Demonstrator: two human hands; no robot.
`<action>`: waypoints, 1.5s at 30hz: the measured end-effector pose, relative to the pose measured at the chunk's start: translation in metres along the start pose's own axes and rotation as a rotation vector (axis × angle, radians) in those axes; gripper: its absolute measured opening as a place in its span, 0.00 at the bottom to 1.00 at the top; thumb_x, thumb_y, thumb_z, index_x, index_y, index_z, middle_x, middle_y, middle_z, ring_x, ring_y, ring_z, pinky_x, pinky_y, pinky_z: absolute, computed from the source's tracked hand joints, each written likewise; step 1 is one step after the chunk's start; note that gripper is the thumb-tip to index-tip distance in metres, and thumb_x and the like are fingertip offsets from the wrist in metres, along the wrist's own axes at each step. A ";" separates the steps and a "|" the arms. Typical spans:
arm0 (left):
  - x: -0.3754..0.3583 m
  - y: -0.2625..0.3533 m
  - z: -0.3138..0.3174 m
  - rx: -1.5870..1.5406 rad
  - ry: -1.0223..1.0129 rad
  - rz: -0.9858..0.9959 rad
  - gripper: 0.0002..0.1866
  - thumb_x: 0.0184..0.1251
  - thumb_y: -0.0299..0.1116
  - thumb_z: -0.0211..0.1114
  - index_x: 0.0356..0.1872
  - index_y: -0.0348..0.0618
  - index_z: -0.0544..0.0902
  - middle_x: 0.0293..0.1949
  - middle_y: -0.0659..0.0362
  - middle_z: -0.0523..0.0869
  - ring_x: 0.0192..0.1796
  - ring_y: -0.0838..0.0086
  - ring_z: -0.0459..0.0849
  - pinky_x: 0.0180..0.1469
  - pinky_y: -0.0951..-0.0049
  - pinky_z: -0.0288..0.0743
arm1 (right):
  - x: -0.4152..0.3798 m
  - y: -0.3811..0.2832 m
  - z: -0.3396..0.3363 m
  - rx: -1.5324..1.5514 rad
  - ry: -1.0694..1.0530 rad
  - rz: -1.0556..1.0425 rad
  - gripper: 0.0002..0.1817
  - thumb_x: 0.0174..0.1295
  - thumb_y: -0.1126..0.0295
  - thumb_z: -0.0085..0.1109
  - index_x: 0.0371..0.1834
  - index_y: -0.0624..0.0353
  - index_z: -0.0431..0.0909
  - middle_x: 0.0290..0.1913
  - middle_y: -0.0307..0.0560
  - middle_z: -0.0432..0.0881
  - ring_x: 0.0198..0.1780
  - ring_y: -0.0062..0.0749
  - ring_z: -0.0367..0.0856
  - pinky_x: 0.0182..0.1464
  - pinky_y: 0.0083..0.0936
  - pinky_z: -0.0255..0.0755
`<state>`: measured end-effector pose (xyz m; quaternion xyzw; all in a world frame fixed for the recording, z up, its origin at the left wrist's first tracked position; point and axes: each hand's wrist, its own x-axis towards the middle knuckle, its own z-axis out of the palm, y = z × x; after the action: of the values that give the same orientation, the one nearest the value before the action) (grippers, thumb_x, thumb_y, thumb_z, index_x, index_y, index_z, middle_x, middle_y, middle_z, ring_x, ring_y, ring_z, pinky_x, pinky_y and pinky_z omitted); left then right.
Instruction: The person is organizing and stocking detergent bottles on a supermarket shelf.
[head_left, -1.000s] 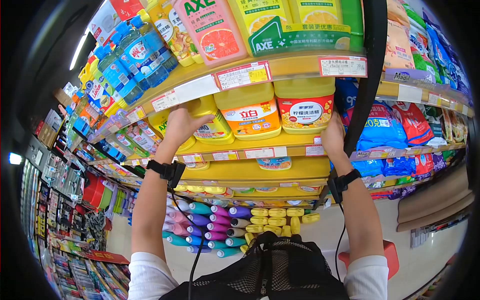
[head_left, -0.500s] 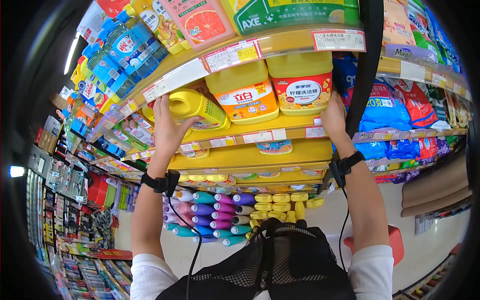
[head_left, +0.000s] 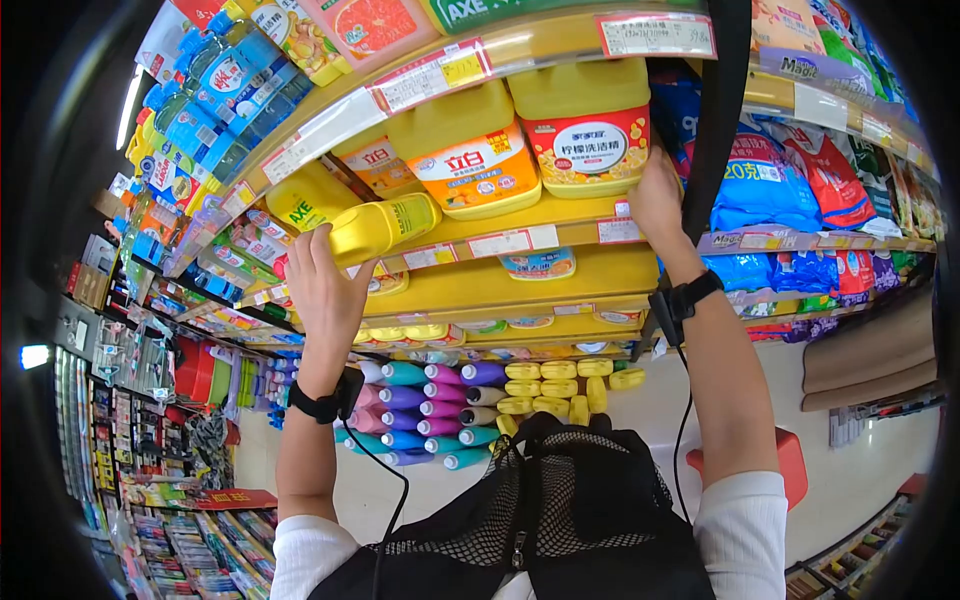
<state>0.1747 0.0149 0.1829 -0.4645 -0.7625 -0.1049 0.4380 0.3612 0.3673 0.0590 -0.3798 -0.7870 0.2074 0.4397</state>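
My left hand (head_left: 325, 295) is wrapped round the near end of a yellow bottle (head_left: 388, 226), which lies tilted at the front edge of the yellow shelf (head_left: 500, 228). Behind it sits a yellow AXE jug (head_left: 305, 203). My right hand (head_left: 660, 200) touches the lower right side of a yellow jug with a red and white label (head_left: 590, 150); its fingertips are partly hidden beside the jug. Between the hands, a yellow jug with an orange label (head_left: 472, 178) stands upright on the same shelf.
Blue bottles (head_left: 235, 85) stand on the upper left shelf. A black post (head_left: 722, 140) rises beside my right hand, with blue detergent bags (head_left: 765, 190) beyond it. Colourful bottles (head_left: 440, 410) stand low down near the floor. A red stool (head_left: 785, 465) is at the right.
My left hand has moved down and is on the smaller yellow bottle, now tilted out at the shelf edge. The AXE jug shows behind it. My right hand stays beside the red-labelled jug.
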 end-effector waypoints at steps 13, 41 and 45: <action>-0.044 -0.012 -0.002 -0.104 0.030 -0.020 0.30 0.44 0.25 0.81 0.48 0.38 0.72 0.47 0.45 0.78 0.51 0.46 0.76 0.55 0.52 0.71 | 0.001 0.009 0.006 0.019 0.003 -0.005 0.20 0.55 0.85 0.54 0.53 0.69 0.69 0.52 0.70 0.78 0.57 0.65 0.76 0.60 0.48 0.71; -0.132 0.030 0.067 -0.268 -0.333 -0.005 0.26 0.45 0.28 0.79 0.43 0.36 0.73 0.41 0.46 0.76 0.47 0.47 0.75 0.49 0.53 0.71 | -0.002 0.002 0.000 0.013 -0.026 0.013 0.20 0.56 0.85 0.54 0.54 0.71 0.70 0.51 0.69 0.79 0.57 0.62 0.77 0.60 0.45 0.72; -0.129 0.028 0.098 -0.312 -0.328 -0.057 0.26 0.44 0.27 0.79 0.43 0.35 0.72 0.40 0.45 0.76 0.46 0.47 0.74 0.50 0.53 0.71 | -0.002 0.004 0.000 0.029 -0.023 0.020 0.22 0.54 0.86 0.54 0.55 0.72 0.70 0.51 0.70 0.79 0.56 0.64 0.77 0.60 0.46 0.72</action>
<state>0.1654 0.0065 0.0190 -0.5159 -0.8107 -0.1571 0.2280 0.3631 0.3685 0.0557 -0.3787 -0.7853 0.2275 0.4338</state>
